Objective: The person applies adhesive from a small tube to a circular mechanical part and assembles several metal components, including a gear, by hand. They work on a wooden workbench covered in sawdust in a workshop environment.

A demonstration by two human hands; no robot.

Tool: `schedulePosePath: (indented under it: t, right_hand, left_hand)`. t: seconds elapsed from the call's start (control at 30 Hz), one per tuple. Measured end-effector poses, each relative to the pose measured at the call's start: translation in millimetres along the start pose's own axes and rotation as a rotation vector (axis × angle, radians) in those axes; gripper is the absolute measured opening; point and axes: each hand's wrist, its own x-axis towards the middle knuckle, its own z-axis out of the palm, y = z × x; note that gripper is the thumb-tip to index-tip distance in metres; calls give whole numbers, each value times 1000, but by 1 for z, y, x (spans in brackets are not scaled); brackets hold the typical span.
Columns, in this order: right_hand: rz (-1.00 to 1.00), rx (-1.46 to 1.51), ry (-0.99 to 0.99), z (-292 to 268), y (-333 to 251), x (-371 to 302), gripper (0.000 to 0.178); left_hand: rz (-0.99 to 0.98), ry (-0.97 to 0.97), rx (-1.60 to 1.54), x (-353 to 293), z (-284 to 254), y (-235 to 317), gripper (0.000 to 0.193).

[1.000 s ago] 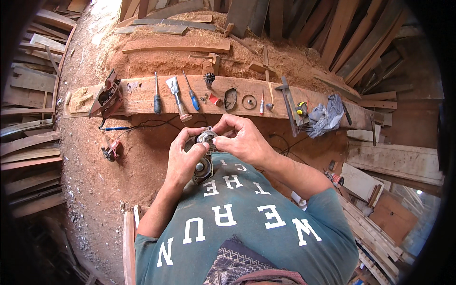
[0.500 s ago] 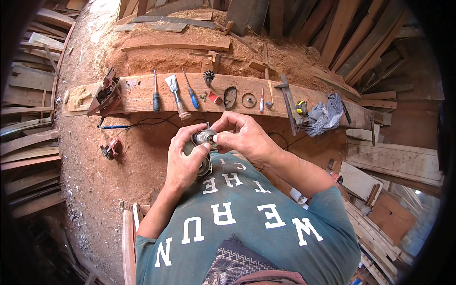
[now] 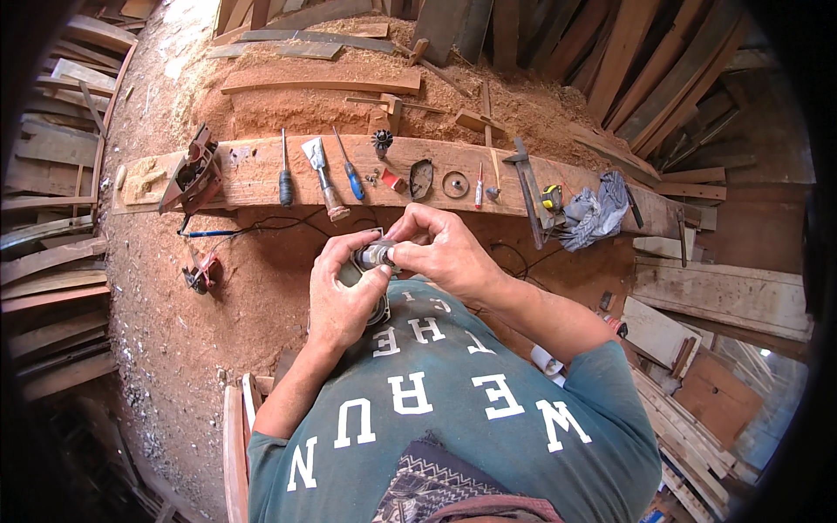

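Note:
A silvery metal machine part (image 3: 376, 254) with a round, stepped end is held close to my body, above my shirt. My left hand (image 3: 337, 288) wraps round it from the left, thumb along its near side. From the right, my right hand (image 3: 443, 251) pinches its end between thumb and fingers. Much of the part is hidden behind the hands, and a darker rounded piece shows below the left thumb. Beyond the hands lies a wooden plank (image 3: 248, 166) with a black finned rotor (image 3: 382, 143), a dark oval cover (image 3: 421, 179) and a round ring (image 3: 455, 184).
Along the plank lie a red power tool body (image 3: 196, 173), a dark-handled screwdriver (image 3: 286, 174), a brush (image 3: 324, 179), a blue-handled screwdriver (image 3: 350, 170), a tape measure (image 3: 553, 198) and a grey rag (image 3: 597, 212). Sawdust and lumber surround it; a red piece (image 3: 201, 273) lies at left.
The metal part has tilted, so its round end now points more toward the right hand. Both hands keep their hold in nearly the same place.

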Motion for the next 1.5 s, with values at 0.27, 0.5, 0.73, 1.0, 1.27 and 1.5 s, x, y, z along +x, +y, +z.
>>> schedulePosePath:
  t: [0.27, 0.5, 0.73, 1.0, 1.27, 1.5]
  right_hand:
    - [0, -48, -22, -2, -3, -2, 27]
    - [-1, -111, -24, -4, -6, -2, 30]
    - [1, -216, -40, -5, -9, -2, 29]
    - [1, 7, -111, -12, 3, 2, 28]
    - [12, 14, -108, -12, 5, 3, 26]
    - [56, 49, -82, -10, -4, 0, 27]
  left_hand:
    - [21, 8, 6, -2, -3, -1, 52]
    - [90, 15, 108, -8, -2, -4, 62]
    - [100, 47, 163, -10, 0, -4, 62]
    - [50, 12, -61, -8, -6, -12, 63]
    - [38, -25, -53, -7, -8, -14, 64]
    - [104, 9, 68, -10, -5, -10, 64]
